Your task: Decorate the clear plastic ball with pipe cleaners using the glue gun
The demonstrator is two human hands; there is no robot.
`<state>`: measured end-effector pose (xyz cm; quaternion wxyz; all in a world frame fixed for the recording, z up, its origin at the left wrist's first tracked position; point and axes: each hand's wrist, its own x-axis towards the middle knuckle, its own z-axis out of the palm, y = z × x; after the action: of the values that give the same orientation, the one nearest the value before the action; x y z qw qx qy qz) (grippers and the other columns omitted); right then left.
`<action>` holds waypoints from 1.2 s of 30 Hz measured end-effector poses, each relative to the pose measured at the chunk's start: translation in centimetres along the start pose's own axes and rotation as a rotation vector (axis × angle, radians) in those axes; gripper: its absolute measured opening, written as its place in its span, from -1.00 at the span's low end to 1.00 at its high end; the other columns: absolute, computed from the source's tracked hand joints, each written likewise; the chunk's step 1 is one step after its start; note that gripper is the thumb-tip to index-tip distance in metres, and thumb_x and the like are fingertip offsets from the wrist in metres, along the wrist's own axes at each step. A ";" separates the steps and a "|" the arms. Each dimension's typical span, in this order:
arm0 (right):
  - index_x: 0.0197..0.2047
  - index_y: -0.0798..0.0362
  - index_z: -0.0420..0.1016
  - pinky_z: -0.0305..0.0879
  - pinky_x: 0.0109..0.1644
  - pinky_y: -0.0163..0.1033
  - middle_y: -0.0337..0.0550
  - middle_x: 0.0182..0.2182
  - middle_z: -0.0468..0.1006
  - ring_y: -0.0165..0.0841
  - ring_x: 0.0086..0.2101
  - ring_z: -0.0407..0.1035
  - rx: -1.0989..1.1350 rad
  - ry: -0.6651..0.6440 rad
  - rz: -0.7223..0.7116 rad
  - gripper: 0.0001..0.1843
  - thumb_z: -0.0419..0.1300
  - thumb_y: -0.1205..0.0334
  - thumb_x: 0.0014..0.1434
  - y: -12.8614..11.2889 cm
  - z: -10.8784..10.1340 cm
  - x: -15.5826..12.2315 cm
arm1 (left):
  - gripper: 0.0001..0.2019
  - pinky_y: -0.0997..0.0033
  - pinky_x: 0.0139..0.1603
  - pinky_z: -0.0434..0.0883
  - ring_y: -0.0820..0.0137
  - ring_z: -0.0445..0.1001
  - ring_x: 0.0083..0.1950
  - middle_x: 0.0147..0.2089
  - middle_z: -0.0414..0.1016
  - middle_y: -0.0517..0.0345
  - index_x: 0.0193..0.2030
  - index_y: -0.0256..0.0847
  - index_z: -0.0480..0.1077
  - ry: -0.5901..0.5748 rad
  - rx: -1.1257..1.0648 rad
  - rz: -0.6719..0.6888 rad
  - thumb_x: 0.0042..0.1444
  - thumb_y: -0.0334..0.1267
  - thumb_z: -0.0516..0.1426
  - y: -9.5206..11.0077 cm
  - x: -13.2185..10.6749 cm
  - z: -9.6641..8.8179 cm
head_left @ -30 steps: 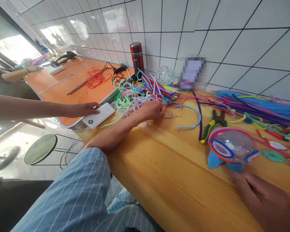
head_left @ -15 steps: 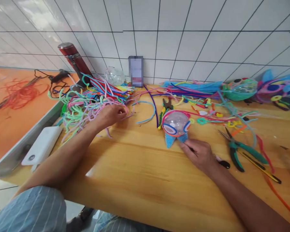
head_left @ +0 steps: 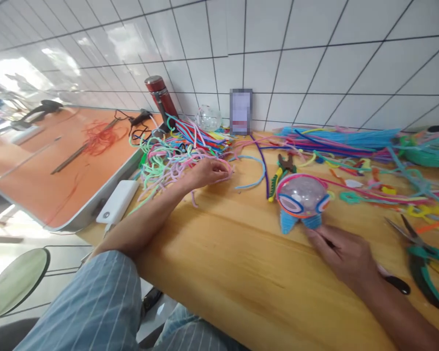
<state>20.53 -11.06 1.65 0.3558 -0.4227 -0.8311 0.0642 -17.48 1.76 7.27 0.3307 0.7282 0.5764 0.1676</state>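
Blue-footed clear ball (head_left: 307, 192), right hand (head_left: 349, 253) touching it, phone screen (head_left: 241, 111) blurred unreadable

Behind and left of the clear ball figure (head_left: 303, 195), the screen of the phone (head_left: 241, 112) was obscured by blur. To the figure's right, the teal-handled pliers (head_left: 420, 251) were cut off by the frame edge. To its left, what was held by the left hand (head_left: 209, 172) could not be determined.

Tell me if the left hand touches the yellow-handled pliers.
Apart: the head view shows bare wood and a purple stem between left hand and pliers.
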 end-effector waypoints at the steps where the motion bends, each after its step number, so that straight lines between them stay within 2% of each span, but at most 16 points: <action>1: -0.53 0.01 0.39 0.11 -0.49 -0.33 -0.37 -0.66 0.29 -0.51 -0.64 0.22 -0.001 0.002 0.000 -0.48 0.16 0.07 0.51 0.1 0.0 -0.1 | -0.68 0.49 -0.41 0.14 0.52 0.25 -0.44 -0.43 0.42 0.25 -0.26 -0.28 0.62 -0.010 -0.013 0.007 0.16 -0.05 0.18 0.0 0.0 0.1; 4: -0.53 0.00 0.39 0.10 -0.50 -0.33 -0.37 -0.67 0.27 -0.51 -0.65 0.21 -0.019 -0.015 0.009 -0.45 0.14 0.02 0.52 0.2 0.0 -0.1 | -0.69 0.52 -0.39 0.18 0.51 0.26 -0.41 -0.41 0.42 0.24 -0.21 -0.29 0.61 -0.065 -0.065 0.065 0.18 -0.09 0.17 -0.1 0.0 0.2; 7: -0.56 -0.01 0.38 0.10 -0.51 -0.32 -0.36 -0.69 0.27 -0.50 -0.66 0.20 -0.036 -0.045 0.058 -0.41 0.11 -0.04 0.52 0.1 0.0 0.0 | -0.69 0.53 -0.31 0.26 0.50 0.34 -0.34 -0.25 0.55 0.17 -0.13 -0.27 0.60 -0.077 -0.089 0.140 0.20 -0.10 0.15 0.1 -0.1 0.2; 9: -0.54 -0.02 0.40 0.14 -0.50 -0.31 -0.34 -0.68 0.34 -0.48 -0.65 0.25 -0.029 -0.054 0.087 -0.43 0.12 -0.05 0.51 0.0 0.0 0.0 | -0.71 0.53 -0.23 0.31 0.47 0.42 -0.25 -0.14 0.60 0.12 -0.13 -0.26 0.59 -0.085 -0.020 0.181 0.21 -0.11 0.14 0.1 -0.2 0.0; 12: -0.33 -0.01 0.57 0.24 -0.47 -0.33 -0.32 -0.61 0.50 -0.45 -0.62 0.36 -0.041 0.028 0.115 -0.61 0.17 -0.01 0.48 -0.1 0.1 -0.3 | -0.74 0.50 -0.20 0.30 0.42 0.47 -0.20 -0.14 0.62 0.13 -0.19 -0.23 0.58 -0.113 0.158 0.183 0.23 -0.13 0.12 -0.1 -0.2 -0.1; 14: -0.11 0.01 0.62 0.32 -0.43 -0.33 -0.30 -0.54 0.58 -0.42 -0.59 0.43 -0.075 0.117 0.160 -0.71 0.20 0.00 0.46 -0.1 0.1 -0.5 | -0.74 0.46 -0.29 0.23 0.40 0.44 -0.30 -0.28 0.58 0.16 -0.20 -0.21 0.58 -0.160 0.281 0.108 0.23 -0.11 0.12 -0.3 -0.2 0.0; 16: 0.02 0.02 0.59 0.39 -0.39 -0.31 -0.27 -0.49 0.63 -0.39 -0.55 0.49 -0.096 0.160 0.215 -0.69 0.21 -0.02 0.45 -0.1 0.1 -0.7 | -0.76 0.43 -0.33 0.18 0.39 0.41 -0.36 -0.37 0.52 0.20 -0.22 -0.20 0.56 -0.195 0.345 0.059 0.22 -0.11 0.14 -0.5 -0.1 0.3; 20: 0.14 0.04 0.54 0.42 -0.38 -0.29 -0.27 -0.47 0.64 -0.38 -0.54 0.50 -0.082 0.129 0.274 -0.60 0.18 -0.07 0.45 0.0 0.1 -0.7 | -0.78 0.44 -0.33 0.17 0.39 0.41 -0.37 -0.38 0.52 0.20 -0.21 -0.19 0.52 -0.200 0.393 0.046 0.24 -0.10 0.13 -0.4 -0.3 0.8; 25: 0.09 0.03 0.57 0.38 -0.44 -0.30 -0.24 -0.48 0.66 -0.37 -0.58 0.49 -0.095 0.129 0.284 -0.55 0.16 -0.16 0.44 0.0 -0.1 -0.8 | -0.80 0.41 -0.33 0.17 0.37 0.42 -0.37 -0.35 0.57 0.13 -0.22 -0.19 0.52 -0.188 0.472 0.099 0.32 -0.19 0.10 1.2 -1.5 1.6; 29: 0.03 0.05 0.59 0.36 -0.50 -0.30 -0.18 -0.49 0.69 -0.31 -0.59 0.54 -0.152 0.142 0.322 -0.56 0.20 -0.15 0.37 0.7 -0.1 -0.8 | -0.80 0.37 -0.26 0.21 0.31 0.50 -0.24 -0.20 0.65 0.05 -0.13 -0.18 0.57 -0.190 0.502 0.137 0.35 -0.21 0.11 2.1 -2.2 2.7; 31: -0.03 0.04 0.60 0.36 -0.52 -0.30 -0.16 -0.50 0.69 -0.27 -0.58 0.58 -0.167 0.130 0.325 -0.57 0.20 -0.15 0.34 1.0 -0.1 -0.8 | -0.83 0.39 -0.25 0.22 0.33 0.52 -0.22 -0.18 0.67 0.08 -0.13 -0.16 0.57 -0.221 0.494 0.171 0.35 -0.23 0.13 2.3 -2.5 3.0; 36: -0.12 0.00 0.64 0.38 -0.54 -0.27 -0.12 -0.51 0.71 -0.20 -0.54 0.63 -0.181 0.117 0.341 -0.59 0.19 -0.16 0.29 1.1 -0.2 -0.5 | -0.90 0.45 -0.32 0.22 0.43 0.47 -0.32 -0.29 0.62 0.19 -0.23 -0.19 0.54 -0.498 0.337 0.302 0.27 -0.32 0.18 2.8 -3.4 3.0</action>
<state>21.58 -10.75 1.07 0.3480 -0.5906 -0.7277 0.0240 -14.49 -2.64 7.49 0.3079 0.8685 0.3828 -0.0660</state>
